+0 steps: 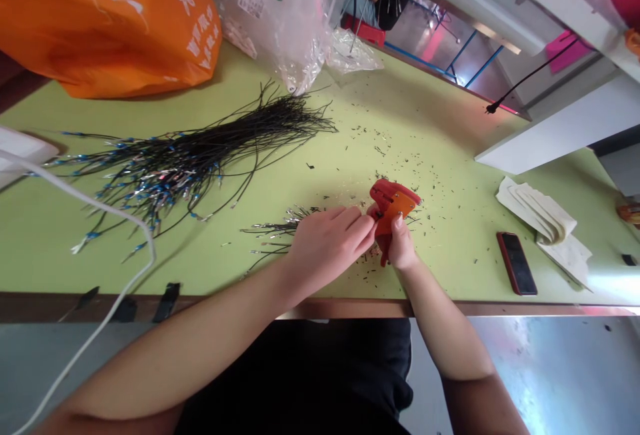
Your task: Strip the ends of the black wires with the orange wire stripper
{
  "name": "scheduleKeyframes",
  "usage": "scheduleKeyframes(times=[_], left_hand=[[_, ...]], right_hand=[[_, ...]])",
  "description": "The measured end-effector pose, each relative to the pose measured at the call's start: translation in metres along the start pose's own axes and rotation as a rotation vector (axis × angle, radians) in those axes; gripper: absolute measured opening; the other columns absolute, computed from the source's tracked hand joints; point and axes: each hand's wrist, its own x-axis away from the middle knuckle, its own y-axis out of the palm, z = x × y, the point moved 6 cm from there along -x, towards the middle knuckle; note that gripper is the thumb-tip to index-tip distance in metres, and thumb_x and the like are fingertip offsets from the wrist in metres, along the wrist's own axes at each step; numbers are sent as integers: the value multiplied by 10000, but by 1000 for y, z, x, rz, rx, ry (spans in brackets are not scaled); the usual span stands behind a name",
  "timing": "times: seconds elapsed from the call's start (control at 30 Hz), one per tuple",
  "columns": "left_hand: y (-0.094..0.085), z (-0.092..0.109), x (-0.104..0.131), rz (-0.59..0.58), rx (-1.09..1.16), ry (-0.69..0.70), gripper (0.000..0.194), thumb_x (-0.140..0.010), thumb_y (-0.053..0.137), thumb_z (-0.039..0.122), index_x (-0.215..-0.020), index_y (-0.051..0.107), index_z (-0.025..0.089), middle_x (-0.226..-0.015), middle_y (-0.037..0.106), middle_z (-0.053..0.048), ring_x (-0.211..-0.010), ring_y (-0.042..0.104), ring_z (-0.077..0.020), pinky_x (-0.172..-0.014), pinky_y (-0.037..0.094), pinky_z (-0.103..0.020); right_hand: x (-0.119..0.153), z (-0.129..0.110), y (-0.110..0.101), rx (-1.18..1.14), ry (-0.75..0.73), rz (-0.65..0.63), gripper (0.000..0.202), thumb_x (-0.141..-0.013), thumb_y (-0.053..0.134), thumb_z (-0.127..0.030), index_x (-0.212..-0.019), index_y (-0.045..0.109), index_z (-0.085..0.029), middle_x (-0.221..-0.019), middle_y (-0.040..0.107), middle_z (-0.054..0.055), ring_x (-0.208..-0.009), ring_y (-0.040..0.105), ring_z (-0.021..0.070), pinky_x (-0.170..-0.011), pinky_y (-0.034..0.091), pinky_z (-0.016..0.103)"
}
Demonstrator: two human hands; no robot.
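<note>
My right hand [401,243] is wrapped round a red and orange wire stripper [395,205], held just above the table with its head pointing away from me. My left hand [333,238] is closed in a pinch at the tool's left side. A small dark piece of black wire shows at its fingertips; the rest of that wire is hidden. Beneath and left of this hand lies a small bunch of black wires [273,228] with bare metal ends. Farther left is a big bundle of black wires [215,138] with blue and silver terminals.
Dark wire scraps [380,148] are scattered on the green table [440,262]. An orange bag [145,28] and clear plastic bags [285,15] stand at the back left. A phone [517,263] and folded paper [537,208] lie right. A white cable [145,228] crosses the left edge.
</note>
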Motion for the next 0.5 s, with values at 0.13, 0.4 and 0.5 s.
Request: scheduleKeyframes(times=[0.13,0.4,0.5], left_hand=[[0,1,0,1,10,7,210,-1003,589,168,-795,608,185,-662,584,31,-594,564,-130,-528,387,-298],[-1,2,-1,-7,19,1,193,-1004,580,161,-817,624,184,-666,601,31,-600,578,-130,-539,395,-294],[-2,2,-1,1,28,1,184,-1003,584,160,-825,626,183,-671,614,28,-605,584,-131,-545,395,-293]], right_hand=[[-1,-6,4,7,-12,2,582,-870,556,-813,-927,649,-241,-813,562,50,-704,538,219,-652,529,387],[-1,-10,7,20,3,-10,588,-866,555,-820,-900,625,-237,-755,521,35,-668,524,207,-580,501,362],[0,-9,8,-7,20,-28,583,-862,571,-816,-904,616,-237,-739,540,31,-632,539,196,-542,512,351]])
